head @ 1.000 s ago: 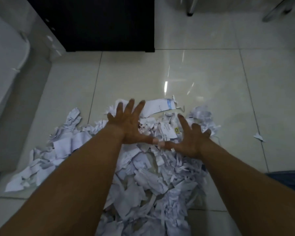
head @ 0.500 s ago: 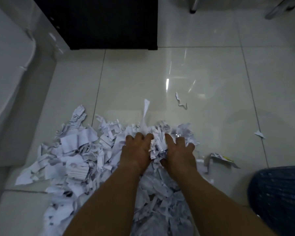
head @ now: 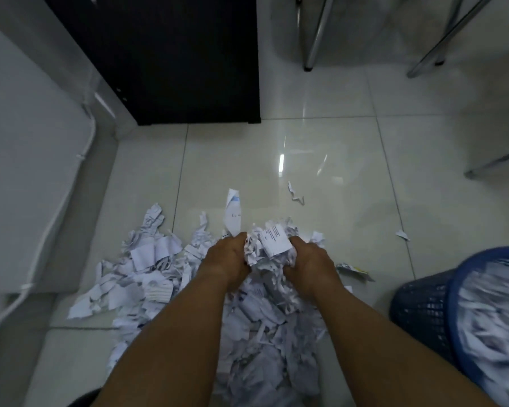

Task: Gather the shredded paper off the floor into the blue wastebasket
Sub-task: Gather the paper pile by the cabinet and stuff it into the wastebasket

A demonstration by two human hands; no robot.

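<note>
A heap of white shredded paper [head: 147, 277] covers the tiled floor in front of me and runs down between my forearms. My left hand [head: 227, 259] and my right hand [head: 309, 264] press together from both sides on a bunch of shreds [head: 272, 245], held just above the heap. The blue mesh wastebasket [head: 423, 312] stands at the lower right, tilted toward me, with shredded paper inside it. A few loose scraps [head: 296, 193] lie further out on the floor.
A black cabinet [head: 171, 60] stands ahead at the back. A white wall panel with a cable [head: 56, 201] runs along the left. Chrome chair legs [head: 315, 33] stand at the upper right. A scrap with yellow print [head: 353, 270] lies beside my right hand.
My hands went from spread flat on the far side of the heap to drawn back and closed together on a bunch of shreds. The view shifted, and the wastebasket came into sight at the right.
</note>
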